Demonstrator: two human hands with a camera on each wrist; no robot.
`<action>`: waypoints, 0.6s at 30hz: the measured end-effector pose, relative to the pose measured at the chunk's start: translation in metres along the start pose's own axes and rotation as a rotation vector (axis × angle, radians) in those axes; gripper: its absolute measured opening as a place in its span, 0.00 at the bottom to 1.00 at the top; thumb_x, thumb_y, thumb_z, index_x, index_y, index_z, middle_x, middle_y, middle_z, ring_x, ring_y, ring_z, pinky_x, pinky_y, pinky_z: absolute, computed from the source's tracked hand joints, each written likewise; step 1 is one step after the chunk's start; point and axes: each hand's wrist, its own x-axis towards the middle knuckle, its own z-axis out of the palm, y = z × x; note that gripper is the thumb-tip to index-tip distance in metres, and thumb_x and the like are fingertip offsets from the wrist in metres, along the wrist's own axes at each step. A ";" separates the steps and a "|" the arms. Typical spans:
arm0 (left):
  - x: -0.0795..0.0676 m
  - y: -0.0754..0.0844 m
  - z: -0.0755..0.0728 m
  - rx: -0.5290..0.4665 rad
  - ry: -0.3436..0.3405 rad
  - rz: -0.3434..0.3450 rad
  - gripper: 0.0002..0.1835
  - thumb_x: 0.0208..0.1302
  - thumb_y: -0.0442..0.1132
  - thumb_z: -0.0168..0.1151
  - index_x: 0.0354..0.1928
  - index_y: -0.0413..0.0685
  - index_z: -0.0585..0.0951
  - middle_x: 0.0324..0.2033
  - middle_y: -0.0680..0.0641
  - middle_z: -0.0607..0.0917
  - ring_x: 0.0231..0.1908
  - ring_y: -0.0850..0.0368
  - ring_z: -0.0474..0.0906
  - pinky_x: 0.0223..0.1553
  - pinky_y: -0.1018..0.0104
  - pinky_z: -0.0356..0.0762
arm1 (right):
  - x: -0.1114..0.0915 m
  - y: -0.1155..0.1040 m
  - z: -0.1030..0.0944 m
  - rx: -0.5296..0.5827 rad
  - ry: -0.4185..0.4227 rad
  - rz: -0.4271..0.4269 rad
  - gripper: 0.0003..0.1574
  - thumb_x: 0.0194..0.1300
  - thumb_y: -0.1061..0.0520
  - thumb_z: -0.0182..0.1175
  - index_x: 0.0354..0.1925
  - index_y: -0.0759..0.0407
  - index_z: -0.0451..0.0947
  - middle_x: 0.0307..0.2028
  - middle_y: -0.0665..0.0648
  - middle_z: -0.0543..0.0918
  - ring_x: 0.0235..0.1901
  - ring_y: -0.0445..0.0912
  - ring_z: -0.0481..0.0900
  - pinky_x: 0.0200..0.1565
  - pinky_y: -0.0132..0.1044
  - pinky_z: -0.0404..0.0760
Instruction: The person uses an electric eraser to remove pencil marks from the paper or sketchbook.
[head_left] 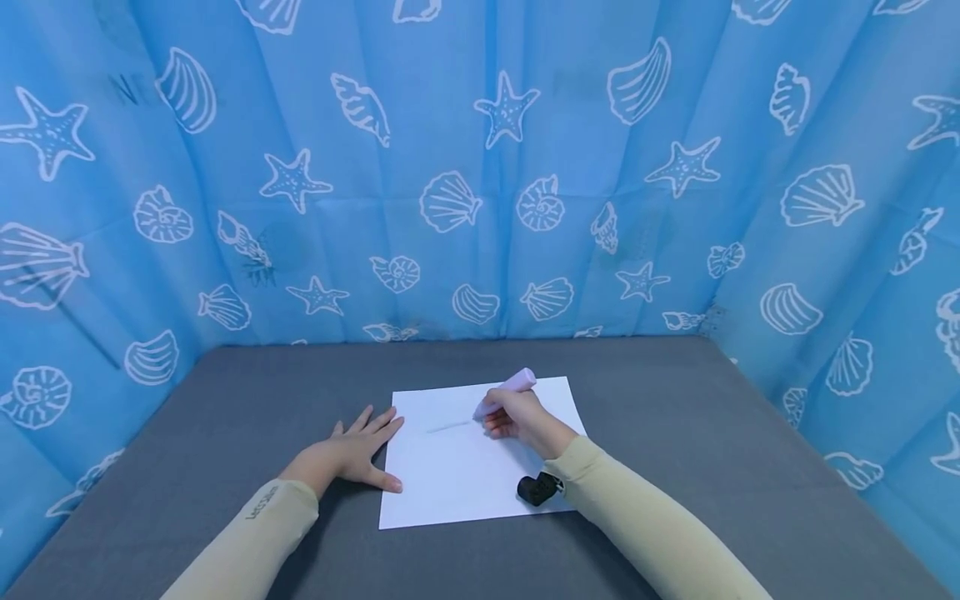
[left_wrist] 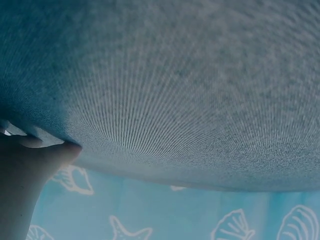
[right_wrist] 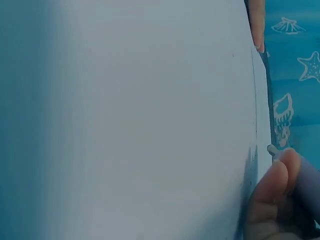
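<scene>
Paper, head view: we have a white sheet (head_left: 450, 487) flat on the grey table (head_left: 637, 375), about midway between its left and right edges.
Left hand, head view: our left hand (head_left: 352, 454) is spread, fingertips and thumb on the sheet's left edge; that brace should keep the paper from turning.
Marker, head view: our right hand (head_left: 525, 417) pinches a lilac marker (head_left: 519, 381) over the sheet's far half, its back end leaning towards the table's far right corner.
Line, head view: one faint grey line (head_left: 447, 427) runs towards the marker's tip; for an even stroke, we judge, keep one tilt and pressure.
Black device, head view: it (head_left: 534, 489) sits by the right wrist, over the sheet's near right corner; mind that it doesn't drag.
Cloth, left wrist view: mostly grey tabletop; we see part of the left hand, not enough to tell how firmly it presses.
Tip, right wrist view: thumb and finger pinch low, near the tip, which should help control. We cannot tell whether the tip touches paper, so check contact before moving on.
</scene>
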 end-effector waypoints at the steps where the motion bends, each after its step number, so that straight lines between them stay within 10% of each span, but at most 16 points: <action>1: 0.000 0.000 0.000 0.000 0.000 0.000 0.60 0.48 0.70 0.67 0.77 0.49 0.51 0.76 0.43 0.46 0.73 0.34 0.35 0.62 0.26 0.35 | 0.000 0.000 0.001 0.000 0.004 -0.004 0.14 0.61 0.61 0.56 0.41 0.72 0.74 0.20 0.58 0.76 0.17 0.43 0.73 0.22 0.31 0.77; 18: 0.001 0.001 -0.001 -0.002 -0.002 0.000 0.60 0.48 0.70 0.67 0.77 0.50 0.51 0.76 0.43 0.45 0.73 0.35 0.34 0.63 0.27 0.35 | 0.001 -0.001 0.008 -0.053 0.010 0.000 0.14 0.60 0.61 0.60 0.41 0.71 0.74 0.19 0.57 0.76 0.15 0.42 0.72 0.20 0.29 0.75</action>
